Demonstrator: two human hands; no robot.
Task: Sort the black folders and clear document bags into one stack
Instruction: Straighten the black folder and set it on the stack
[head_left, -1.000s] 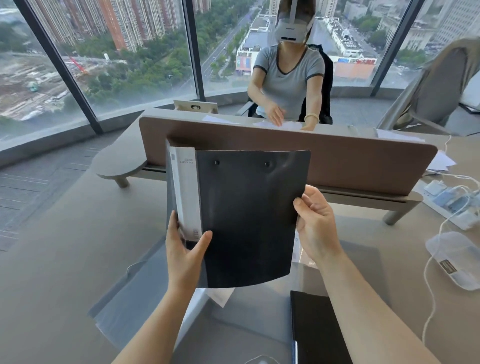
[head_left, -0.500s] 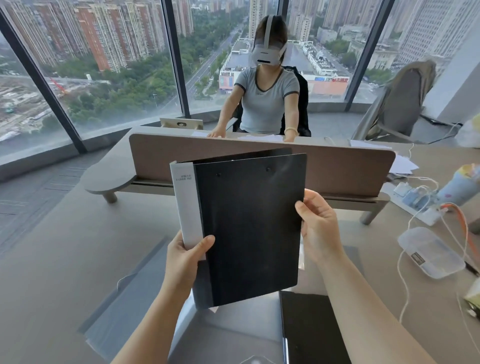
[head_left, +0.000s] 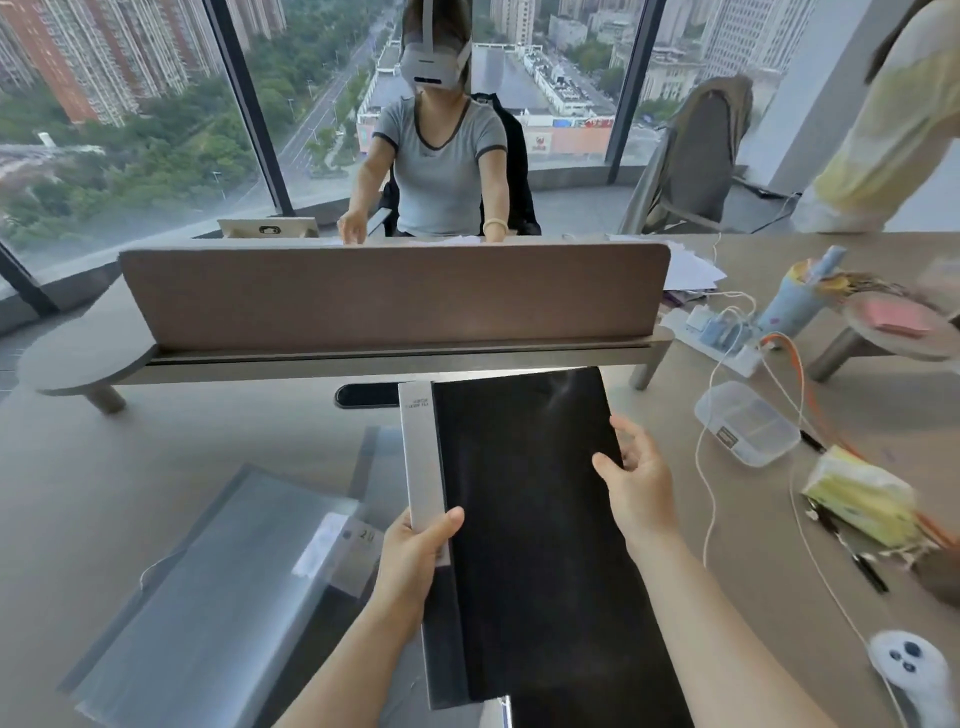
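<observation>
A black folder with a grey-white spine lies nearly flat, low over the desk in front of me. My left hand grips the spine near its lower end, thumb on top. At the folder's right edge is my right hand, with the thumb on the cover and the fingers past the edge. More black shows under the folder's near end, a second black folder on the desk. To the left, several clear document bags lie overlapping, one with a white label.
A brown desk divider stands across the far side, with a person seated behind it. On the right are a power strip with cables, a clear plastic box, a tissue pack, pens and a white controller.
The folder has come down from upright in front of me to nearly flat over the desk, shifted right above the other black folder. My right hand's grip has loosened.
</observation>
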